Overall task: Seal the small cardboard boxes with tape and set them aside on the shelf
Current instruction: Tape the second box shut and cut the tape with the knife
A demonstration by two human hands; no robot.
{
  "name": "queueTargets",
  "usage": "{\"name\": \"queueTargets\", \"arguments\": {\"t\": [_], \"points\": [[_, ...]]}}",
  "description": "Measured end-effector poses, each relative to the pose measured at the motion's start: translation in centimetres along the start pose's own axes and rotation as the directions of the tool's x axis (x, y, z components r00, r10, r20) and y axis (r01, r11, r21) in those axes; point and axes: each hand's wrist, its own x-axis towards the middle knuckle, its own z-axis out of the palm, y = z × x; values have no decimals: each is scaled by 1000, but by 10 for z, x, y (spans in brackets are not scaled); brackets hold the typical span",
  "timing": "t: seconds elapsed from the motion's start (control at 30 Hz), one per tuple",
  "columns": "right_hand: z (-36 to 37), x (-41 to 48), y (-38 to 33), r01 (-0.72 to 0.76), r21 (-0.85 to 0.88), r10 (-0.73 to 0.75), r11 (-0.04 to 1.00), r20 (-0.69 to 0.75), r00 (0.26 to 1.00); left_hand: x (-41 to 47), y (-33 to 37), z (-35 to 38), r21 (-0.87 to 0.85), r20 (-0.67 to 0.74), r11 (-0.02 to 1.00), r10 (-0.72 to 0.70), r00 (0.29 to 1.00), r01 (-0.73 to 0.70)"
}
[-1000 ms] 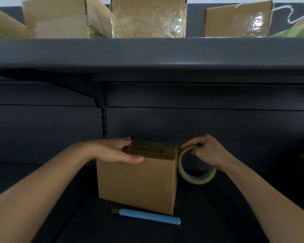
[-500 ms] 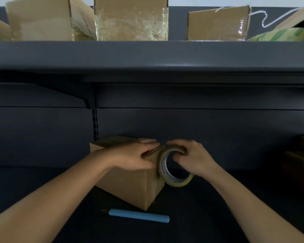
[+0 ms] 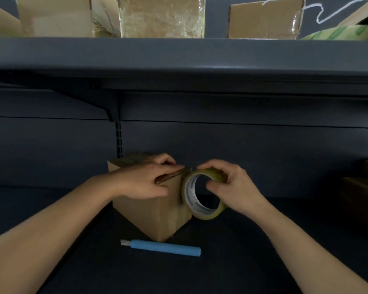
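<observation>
A small brown cardboard box (image 3: 155, 217) stands on the dark lower shelf (image 3: 242, 262), turned with one corner toward me. My left hand (image 3: 149, 181) lies flat on its top, pressing down near the right edge. My right hand (image 3: 227, 185) holds a roll of clear yellowish tape (image 3: 202, 194) upright against the box's upper right side, thumb inside the ring. A strip of tape appears to run from the roll onto the box top under my left fingers.
A blue utility knife (image 3: 162, 247) lies on the shelf just in front of the box. The upper shelf (image 3: 179, 54) carries several cardboard boxes, one wrapped in shiny tape (image 3: 162, 16). Dark boxes (image 3: 361, 198) sit at the far right.
The box has been rotated so a corner faces me. The tape roll has moved in against the box's right side, and my left hand has slid toward the right edge of the top.
</observation>
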Motion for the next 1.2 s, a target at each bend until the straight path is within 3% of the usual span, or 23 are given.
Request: {"name": "queueTargets", "arguments": {"t": [0.27, 0.43, 0.77, 0.93, 1.0, 1.2], "points": [[17, -13, -23, 20, -102, -22, 995, -20, 1000, -19, -4, -5, -68, 14, 998, -10, 1000, 11], [24, -29, -24, -91, -137, 99, 986, 55, 994, -20, -2, -7, -96, 22, 994, -40, 999, 42], [31, -42, -45, -102, -221, 145, 970, 189, 971, -34, -8, -16, -184, 79, 983, -15, 997, 29], [36, -44, -54, -129, -273, 194, 953, 228, 954, -40, 0, -17, -130, 66, 991, -22, 998, 30], [37, -46, -55, -145, -271, 210, 952, 226, 951, -40, 5, -16, -135, 27, 990, -30, 999, 33], [41, -52, -54, -217, -114, 238, 970, 240, 941, -27, 22, -4, -91, -286, 995, -66, 956, 42]]}}
